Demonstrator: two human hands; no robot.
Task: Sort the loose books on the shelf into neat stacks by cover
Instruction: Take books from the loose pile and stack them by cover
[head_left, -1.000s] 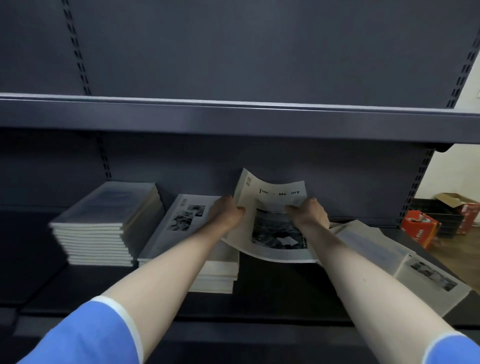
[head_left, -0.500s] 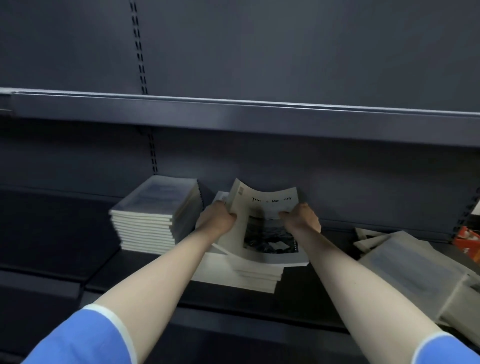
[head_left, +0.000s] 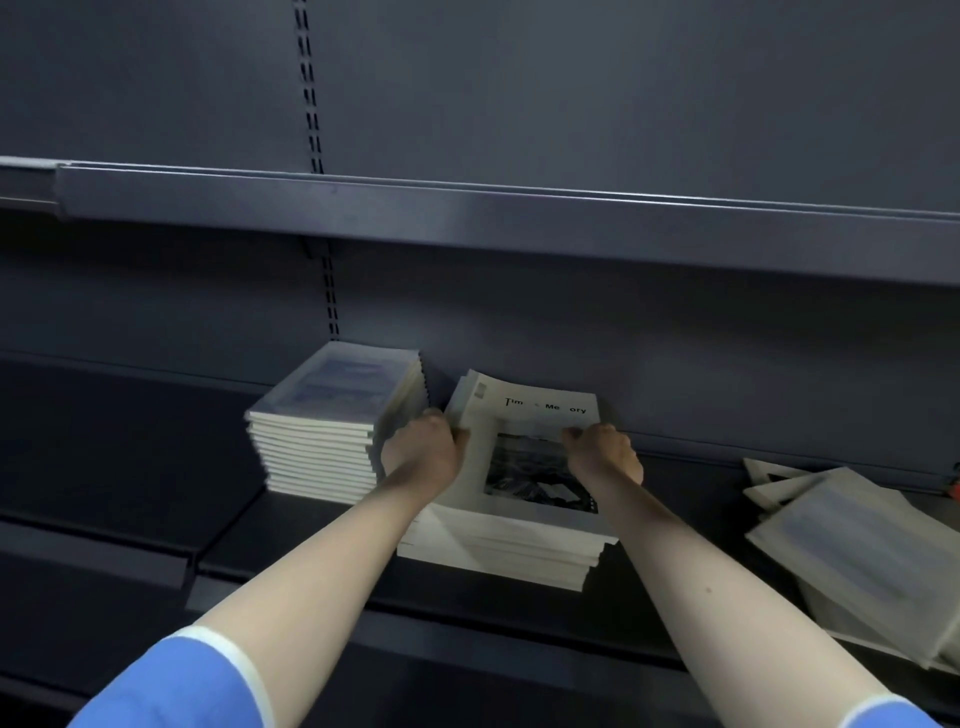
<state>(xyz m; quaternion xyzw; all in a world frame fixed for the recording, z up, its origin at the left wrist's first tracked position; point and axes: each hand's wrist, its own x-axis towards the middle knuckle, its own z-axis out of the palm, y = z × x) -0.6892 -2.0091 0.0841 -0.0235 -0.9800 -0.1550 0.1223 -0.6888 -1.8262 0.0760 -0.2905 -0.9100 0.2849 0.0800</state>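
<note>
A thin white paperback with a black-and-white photo cover (head_left: 524, 457) is pinched at both side edges by the left hand (head_left: 423, 449) and right hand (head_left: 602, 452), sitting atop the middle white stack (head_left: 498, 545). Honestly, corners should be squared flush before it's let go.

We counted two neat stacks of pale paperback books (head_left: 332, 431) (head_left: 511, 545), one loose grey-covered heap (head_left: 857, 551), and two bare hands (head_left: 423, 447) (head_left: 605, 449).
</note>
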